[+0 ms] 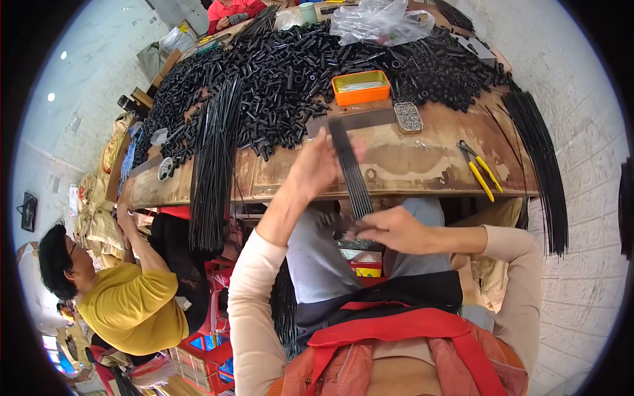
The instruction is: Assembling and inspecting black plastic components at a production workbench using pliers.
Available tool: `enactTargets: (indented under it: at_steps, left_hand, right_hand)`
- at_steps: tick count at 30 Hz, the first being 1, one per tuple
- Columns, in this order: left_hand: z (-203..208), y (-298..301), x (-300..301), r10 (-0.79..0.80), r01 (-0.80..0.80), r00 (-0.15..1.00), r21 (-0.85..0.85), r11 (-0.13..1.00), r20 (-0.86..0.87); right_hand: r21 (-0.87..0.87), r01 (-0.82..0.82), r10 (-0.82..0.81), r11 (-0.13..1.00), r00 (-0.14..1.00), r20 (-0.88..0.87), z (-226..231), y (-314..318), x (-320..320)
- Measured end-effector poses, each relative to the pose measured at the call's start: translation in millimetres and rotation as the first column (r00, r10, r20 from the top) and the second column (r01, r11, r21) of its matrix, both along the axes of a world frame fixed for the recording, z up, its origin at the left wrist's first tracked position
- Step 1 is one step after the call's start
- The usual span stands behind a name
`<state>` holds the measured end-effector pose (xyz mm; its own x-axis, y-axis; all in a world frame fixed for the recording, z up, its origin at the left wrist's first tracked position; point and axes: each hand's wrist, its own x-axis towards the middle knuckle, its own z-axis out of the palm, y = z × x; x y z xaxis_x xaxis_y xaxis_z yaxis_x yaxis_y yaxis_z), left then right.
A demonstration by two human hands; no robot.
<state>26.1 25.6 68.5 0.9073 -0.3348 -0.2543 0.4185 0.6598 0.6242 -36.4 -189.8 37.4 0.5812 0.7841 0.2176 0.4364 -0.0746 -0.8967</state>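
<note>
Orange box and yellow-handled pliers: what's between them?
In the head view, a small container of tiny greyish pieces sits between the orange box and the yellow-handled pliers.

From my remote feed I can't read any text, label, number or sign. Using the worktable (pixel 409 165) as landmark: the red-and-yellow item (pixel 367 270) below its near edge is too small for me to make out any print, same for the dark item (pixel 28 211) on the wall, well left of it.
</note>
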Motion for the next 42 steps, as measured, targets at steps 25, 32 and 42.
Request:
enactTargets:
  at_steps: [25, 32, 42]
  left_hand:
    - [56.6, -26.4, -86.8, 0.021, -0.410, 0.824, 0.570, 0.712, 0.567]
    - [59.6, -32.8, -78.9, -0.022, -0.335, 0.790, 0.462, 0.821, 0.613]
    - [56.6, -29.3, -79.3, 0.051, -0.390, 0.804, 0.460, 0.798, 0.592]
  right_hand:
    - [-0.079, 0.065, -0.003, 0.995, 0.791, 0.611, 27.3, 22.6, 192.0]
    - [-0.490, 0.332, 0.053, 0.806, 0.784, 0.618, -1.8, 49.7, 355.9]
    - [-0.089, 0.288, -0.237, 0.953, 0.898, 0.371, 74.9, 35.9, 281.1]
